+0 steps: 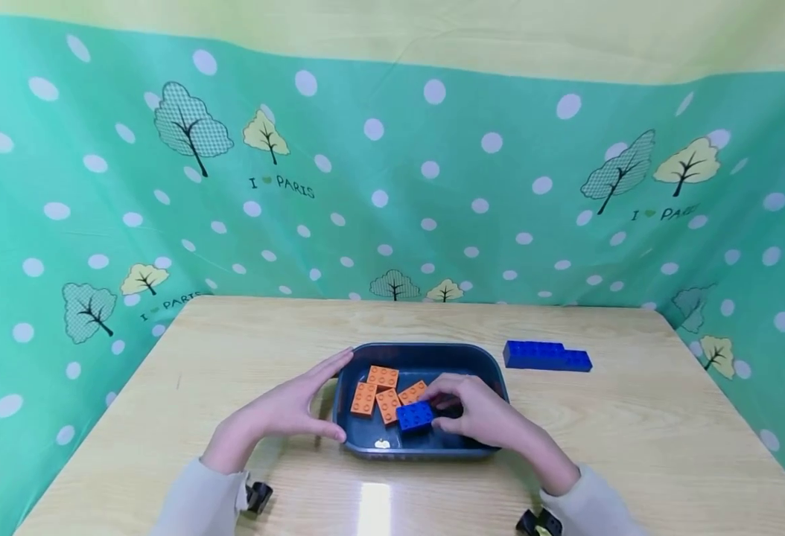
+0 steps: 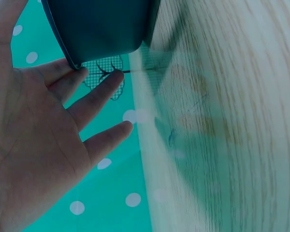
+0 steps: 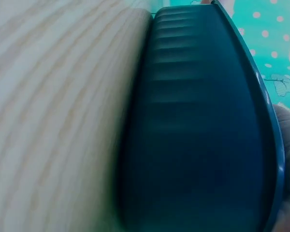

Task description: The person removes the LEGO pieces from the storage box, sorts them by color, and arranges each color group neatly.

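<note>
A dark navy plastic box (image 1: pixel 426 452) stands on the table, with several orange building bricks (image 1: pixel 363 399) at its left side. Among them is a blue building brick (image 1: pixel 415 417), studs up. My right hand (image 1: pixel 476 413) reaches over the box's right side and pinches that blue brick between thumb and fingers. The right wrist view shows mostly the box's outer wall (image 3: pixel 198 130), with part of the hand past the rim. My left hand (image 1: pixel 285 406) spreads around the box's left end, fingertips and thumb at the rim. In the left wrist view its fingers (image 2: pixel 99 99) are extended.
Behind and right of the box lies a long blue piece (image 1: pixel 547 356) of joined bricks, stepped lower at its right end. The pale wooden table (image 1: pixel 245 350) is bordered at the back and sides by a green dotted curtain (image 1: pixel 392 186).
</note>
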Available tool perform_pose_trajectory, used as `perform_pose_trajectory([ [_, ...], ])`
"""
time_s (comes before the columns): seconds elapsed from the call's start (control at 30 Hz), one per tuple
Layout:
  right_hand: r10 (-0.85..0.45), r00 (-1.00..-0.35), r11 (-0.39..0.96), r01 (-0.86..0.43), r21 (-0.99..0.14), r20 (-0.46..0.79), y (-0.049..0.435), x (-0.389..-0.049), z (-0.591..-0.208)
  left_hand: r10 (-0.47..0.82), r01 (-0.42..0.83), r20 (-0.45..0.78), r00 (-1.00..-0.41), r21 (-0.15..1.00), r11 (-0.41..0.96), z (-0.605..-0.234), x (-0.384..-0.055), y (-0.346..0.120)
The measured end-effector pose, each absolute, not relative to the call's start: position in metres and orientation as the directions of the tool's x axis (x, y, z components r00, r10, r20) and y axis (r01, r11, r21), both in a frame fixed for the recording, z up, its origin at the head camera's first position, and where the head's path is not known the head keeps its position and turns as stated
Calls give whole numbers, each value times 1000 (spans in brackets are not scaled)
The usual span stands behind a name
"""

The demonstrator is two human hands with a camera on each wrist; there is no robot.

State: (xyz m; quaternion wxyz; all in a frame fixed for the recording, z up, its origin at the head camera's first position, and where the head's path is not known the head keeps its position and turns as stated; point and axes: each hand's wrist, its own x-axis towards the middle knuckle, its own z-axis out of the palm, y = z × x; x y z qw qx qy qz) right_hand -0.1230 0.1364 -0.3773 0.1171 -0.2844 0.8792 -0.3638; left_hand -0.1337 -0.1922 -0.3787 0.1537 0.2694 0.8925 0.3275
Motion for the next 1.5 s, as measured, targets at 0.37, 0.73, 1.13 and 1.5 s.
perform_pose_trajectory([
  [0.37,-513,-850,494,-406,-769,119,179,-133,-348,581,387,-85,-809,666,637,-384,-131,-194],
  [0.73,-301,-943,559,-296,-775,143,261,-137,-317,590,407,-72,-804,657,634,-386,-137,-192],
  [1.13,-229,-946,654,-325,-683,232,358,-155,-331,581,391,-82,-810,664,638,-385,-135,-192],
  [1.5,-217,-961,816,-275,-508,173,405,-163,-353,581,387,-85,-810,666,637,-386,-135,-192],
])
